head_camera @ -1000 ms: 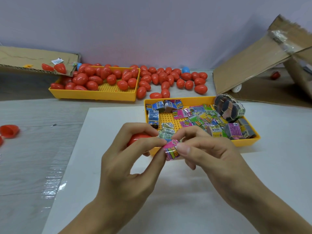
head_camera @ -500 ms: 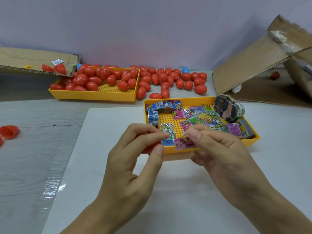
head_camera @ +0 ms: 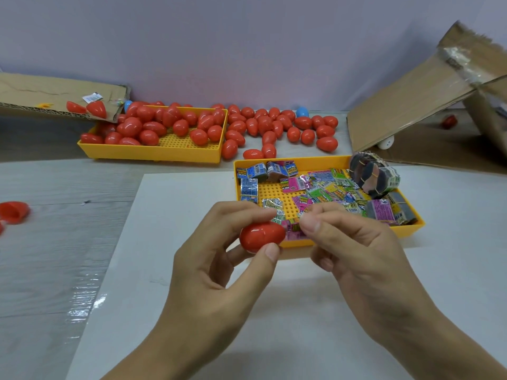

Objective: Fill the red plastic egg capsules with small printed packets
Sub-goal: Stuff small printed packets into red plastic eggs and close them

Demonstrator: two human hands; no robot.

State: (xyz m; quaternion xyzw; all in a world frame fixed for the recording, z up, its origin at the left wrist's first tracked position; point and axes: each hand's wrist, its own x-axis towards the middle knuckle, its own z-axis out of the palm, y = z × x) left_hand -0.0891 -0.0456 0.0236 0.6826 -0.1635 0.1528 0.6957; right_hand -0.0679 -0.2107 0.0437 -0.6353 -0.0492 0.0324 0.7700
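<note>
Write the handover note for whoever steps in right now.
Left hand: holds a red egg half.
Right hand: pinches a pink packet at the egg's open end.
Loose packets lie in the near yellow tray; red eggs fill the far tray and the table beside it.
Done: packet nearly at the egg.
Left: push it in, close the capsule, continue.

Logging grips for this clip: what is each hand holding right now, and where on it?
The left hand grips a red egg capsule around its body. The right hand pinches a pink packet at its right edge.
</note>
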